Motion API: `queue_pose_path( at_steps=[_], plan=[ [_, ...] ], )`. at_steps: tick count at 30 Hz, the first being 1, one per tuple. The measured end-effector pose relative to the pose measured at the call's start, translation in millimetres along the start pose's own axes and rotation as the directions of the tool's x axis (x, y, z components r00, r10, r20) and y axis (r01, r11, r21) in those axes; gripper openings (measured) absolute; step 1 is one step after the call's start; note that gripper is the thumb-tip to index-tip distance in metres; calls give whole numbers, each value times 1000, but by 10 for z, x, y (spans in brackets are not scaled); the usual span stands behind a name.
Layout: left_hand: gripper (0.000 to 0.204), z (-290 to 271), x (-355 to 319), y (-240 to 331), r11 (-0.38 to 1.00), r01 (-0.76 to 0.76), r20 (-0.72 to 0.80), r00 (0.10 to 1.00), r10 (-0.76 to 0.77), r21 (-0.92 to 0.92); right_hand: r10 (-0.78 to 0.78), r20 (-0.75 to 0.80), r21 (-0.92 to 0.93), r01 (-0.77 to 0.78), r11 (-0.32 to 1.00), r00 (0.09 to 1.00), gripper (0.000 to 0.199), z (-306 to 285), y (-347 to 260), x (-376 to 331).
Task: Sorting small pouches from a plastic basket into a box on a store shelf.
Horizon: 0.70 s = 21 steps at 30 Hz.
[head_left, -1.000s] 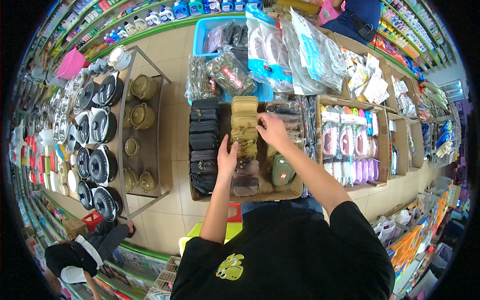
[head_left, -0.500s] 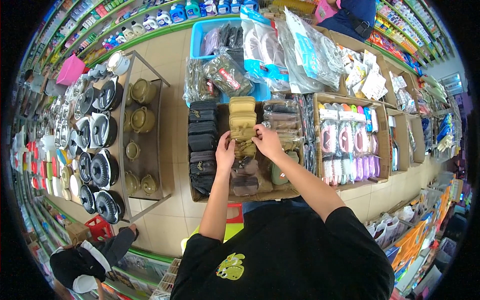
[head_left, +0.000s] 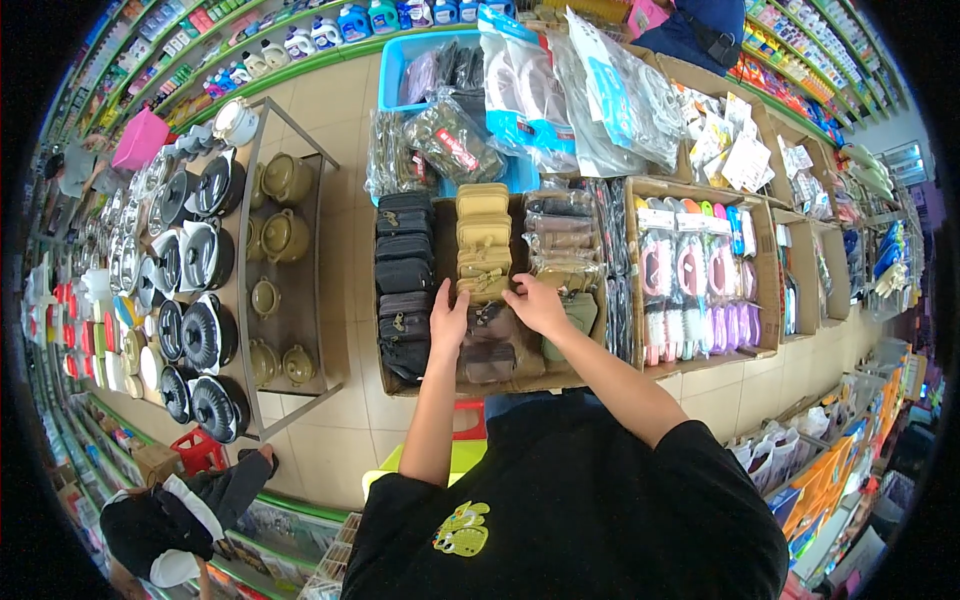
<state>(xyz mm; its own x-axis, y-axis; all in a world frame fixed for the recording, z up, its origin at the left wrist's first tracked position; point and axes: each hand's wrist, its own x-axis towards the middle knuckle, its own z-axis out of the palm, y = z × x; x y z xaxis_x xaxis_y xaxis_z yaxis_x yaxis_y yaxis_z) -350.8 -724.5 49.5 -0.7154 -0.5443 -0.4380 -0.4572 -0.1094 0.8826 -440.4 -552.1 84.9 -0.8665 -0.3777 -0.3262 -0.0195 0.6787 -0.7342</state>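
A column of tan zippered pouches stands in the middle of an open cardboard box. At its near end lies a tan pouch, with one of my hands on each side. My left hand is open beside its left edge, fingers pointing away from me. My right hand is at its right edge, fingers spread and fingertips close to or touching it; contact is unclear. Brown pouches lie nearer to me. Black pouches fill the left side, and plastic-wrapped brown ones the right.
Right of the box stands another carton of packaged pink and purple goods. Plastic-bagged items and a blue basket lie beyond. On the left is a rack with pots. A person is at lower left, another at the far side.
Both hands have come slightly nearer to me and their fingers have spread from a closer grip on the tan pouch. That pouch now shows more fully between them.
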Motion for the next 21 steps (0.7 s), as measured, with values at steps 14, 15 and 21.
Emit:
queue_pose_path(
  at_steps=[14, 15, 21],
  plan=[
    [60, 8, -126, 76, 991, 46, 58, 998, -39, -123, 58, 76, 57, -62, 996, 995, 61, 69, 70, -109],
    [60, -2, -174, 72, 991, 51, 56, 997, -44, -123, 71, 76, 42, -74, 996, 995, 63, 62, 69, -137],
    [72, -89, -482, -7, 959, 187, 72, 982, -175, -213, 163, 176, 42, -173, 984, 971, 72, 3, 115, -371]
  ],
)
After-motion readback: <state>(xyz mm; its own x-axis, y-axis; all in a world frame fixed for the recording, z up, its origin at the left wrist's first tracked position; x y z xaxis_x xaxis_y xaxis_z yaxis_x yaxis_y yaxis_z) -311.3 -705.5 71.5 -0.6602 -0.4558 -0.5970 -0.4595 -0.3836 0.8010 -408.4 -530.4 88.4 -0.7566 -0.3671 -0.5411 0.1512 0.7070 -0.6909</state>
